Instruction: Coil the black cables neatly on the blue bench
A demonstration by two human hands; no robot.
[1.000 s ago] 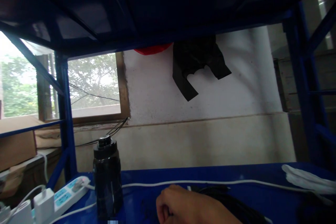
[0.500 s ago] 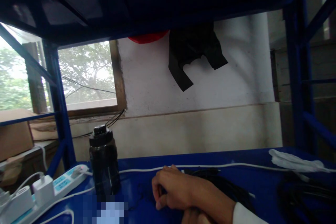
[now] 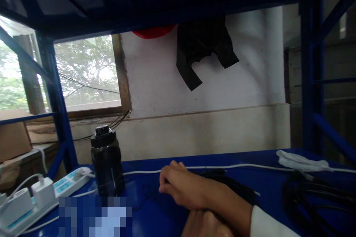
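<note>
My right hand is low in the centre of the head view, back upward, fingers curled toward the left. Whatever it may hold is hidden. Its forearm slants in from the lower right in a white sleeve. Below the right wrist, at the bottom edge, my left hand shows only folded knuckles; its fingertips and anything in them are out of sight. Small dark bits lie on the blue surface left of my right hand. Dark cables lie behind the right forearm.
At the left are a dark bottle and a white power strip with plugged-in adapters. A white cable crosses behind my hands. On the right lie a crumpled white item and coiled black cables. Blue posts support the shelf above.
The view has shifted slightly, so the surroundings sit higher and further left. My right hand's fingers are curled closer together, and more of my left hand shows below it.
</note>
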